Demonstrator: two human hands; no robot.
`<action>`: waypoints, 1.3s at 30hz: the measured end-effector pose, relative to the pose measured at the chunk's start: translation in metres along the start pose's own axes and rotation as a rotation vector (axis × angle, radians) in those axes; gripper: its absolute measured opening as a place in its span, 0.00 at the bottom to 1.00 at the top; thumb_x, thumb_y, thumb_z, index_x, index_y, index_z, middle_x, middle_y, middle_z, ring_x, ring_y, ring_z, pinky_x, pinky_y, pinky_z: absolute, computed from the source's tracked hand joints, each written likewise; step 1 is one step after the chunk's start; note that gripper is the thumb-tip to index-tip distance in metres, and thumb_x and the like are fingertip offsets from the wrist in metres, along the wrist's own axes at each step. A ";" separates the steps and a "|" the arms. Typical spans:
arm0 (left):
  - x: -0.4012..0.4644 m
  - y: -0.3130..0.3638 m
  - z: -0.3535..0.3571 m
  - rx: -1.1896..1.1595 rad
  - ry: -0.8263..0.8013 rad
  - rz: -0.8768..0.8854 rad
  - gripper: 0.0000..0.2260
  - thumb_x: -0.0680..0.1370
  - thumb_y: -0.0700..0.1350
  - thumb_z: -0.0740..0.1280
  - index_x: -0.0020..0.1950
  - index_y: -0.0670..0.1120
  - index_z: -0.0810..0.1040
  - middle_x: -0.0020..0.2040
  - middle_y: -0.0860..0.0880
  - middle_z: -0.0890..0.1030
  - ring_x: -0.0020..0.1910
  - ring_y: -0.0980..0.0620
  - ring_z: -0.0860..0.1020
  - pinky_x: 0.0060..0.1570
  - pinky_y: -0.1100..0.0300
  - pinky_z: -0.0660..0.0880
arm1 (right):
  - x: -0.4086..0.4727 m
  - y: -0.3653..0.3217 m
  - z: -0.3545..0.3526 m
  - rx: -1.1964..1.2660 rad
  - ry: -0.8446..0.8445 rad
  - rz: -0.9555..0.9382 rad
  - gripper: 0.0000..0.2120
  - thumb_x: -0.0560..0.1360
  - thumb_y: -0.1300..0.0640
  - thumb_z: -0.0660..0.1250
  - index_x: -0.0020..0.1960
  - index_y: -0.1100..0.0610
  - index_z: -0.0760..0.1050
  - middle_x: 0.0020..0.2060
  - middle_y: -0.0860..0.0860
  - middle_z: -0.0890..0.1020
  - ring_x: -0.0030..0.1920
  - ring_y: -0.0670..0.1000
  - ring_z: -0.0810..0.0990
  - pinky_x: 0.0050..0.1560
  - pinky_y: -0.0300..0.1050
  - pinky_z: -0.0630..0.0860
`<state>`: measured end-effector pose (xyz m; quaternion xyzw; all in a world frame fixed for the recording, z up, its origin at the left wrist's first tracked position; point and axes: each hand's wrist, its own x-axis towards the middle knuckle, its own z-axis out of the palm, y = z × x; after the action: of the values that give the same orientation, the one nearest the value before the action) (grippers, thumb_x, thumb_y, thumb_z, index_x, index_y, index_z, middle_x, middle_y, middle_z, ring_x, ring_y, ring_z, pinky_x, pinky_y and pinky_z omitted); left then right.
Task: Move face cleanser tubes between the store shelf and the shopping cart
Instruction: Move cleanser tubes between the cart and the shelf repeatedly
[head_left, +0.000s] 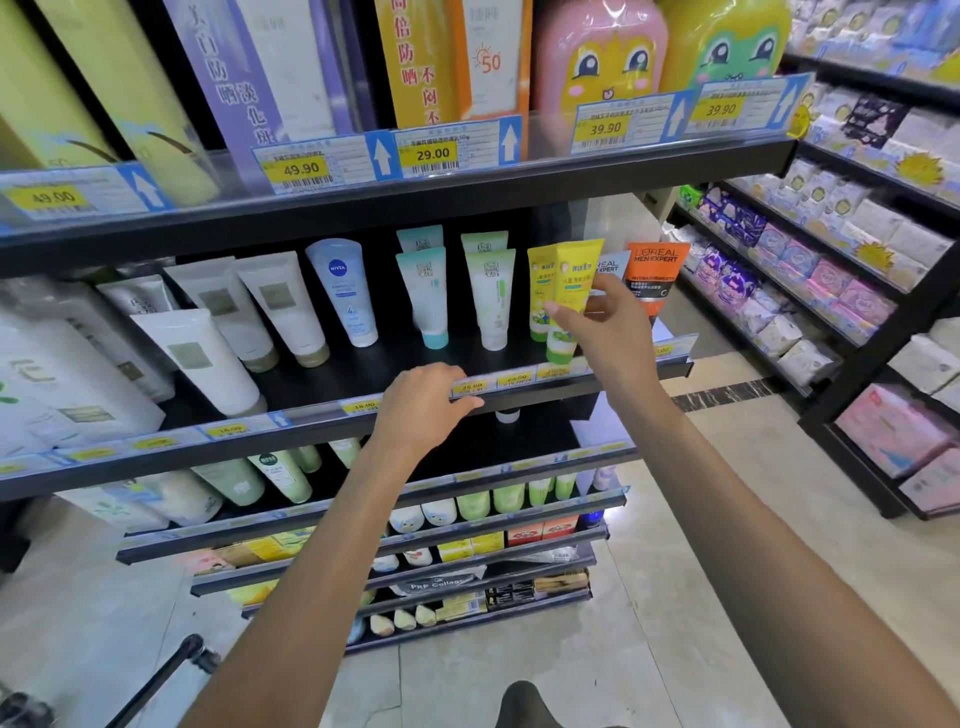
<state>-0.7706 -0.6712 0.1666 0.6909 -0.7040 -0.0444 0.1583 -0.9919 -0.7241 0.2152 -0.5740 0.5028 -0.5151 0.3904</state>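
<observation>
While our right hand reaches up with the arm stretched and pinches the yellow tube at the shelf, our left hand rests with relaxed fingers on the shelf edge, holding nothing.

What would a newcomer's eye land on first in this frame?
Probably the right hand, pinching a yellow tube with a green cap at the right end of the middle shelf. Next, the left hand resting on that shelf's front edge, and the orange L'Oreal Men Expert tube standing just right of the yellow one.
</observation>
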 end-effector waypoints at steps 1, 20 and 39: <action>-0.001 0.000 0.001 0.021 0.024 0.008 0.11 0.79 0.56 0.70 0.52 0.50 0.82 0.47 0.52 0.81 0.46 0.49 0.79 0.43 0.54 0.74 | 0.004 0.001 0.003 -0.037 0.016 -0.015 0.15 0.74 0.48 0.77 0.59 0.49 0.79 0.45 0.42 0.85 0.44 0.37 0.82 0.44 0.31 0.76; -0.003 0.000 0.006 0.069 0.049 -0.006 0.10 0.79 0.54 0.70 0.49 0.48 0.79 0.45 0.51 0.80 0.45 0.49 0.78 0.42 0.54 0.74 | 0.015 0.025 0.019 -0.509 -0.009 -0.050 0.18 0.74 0.48 0.77 0.57 0.54 0.75 0.50 0.50 0.85 0.51 0.51 0.84 0.55 0.54 0.81; -0.119 0.010 0.033 -0.085 0.237 -0.219 0.22 0.84 0.52 0.63 0.76 0.45 0.70 0.76 0.43 0.68 0.78 0.42 0.63 0.77 0.44 0.62 | -0.105 0.055 -0.012 -0.588 -0.343 -0.182 0.21 0.83 0.46 0.65 0.73 0.52 0.72 0.68 0.48 0.77 0.69 0.51 0.75 0.63 0.46 0.72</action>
<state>-0.7902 -0.5587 0.1189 0.7568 -0.5983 -0.0093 0.2632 -1.0095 -0.6314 0.1429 -0.7826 0.5033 -0.2772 0.2397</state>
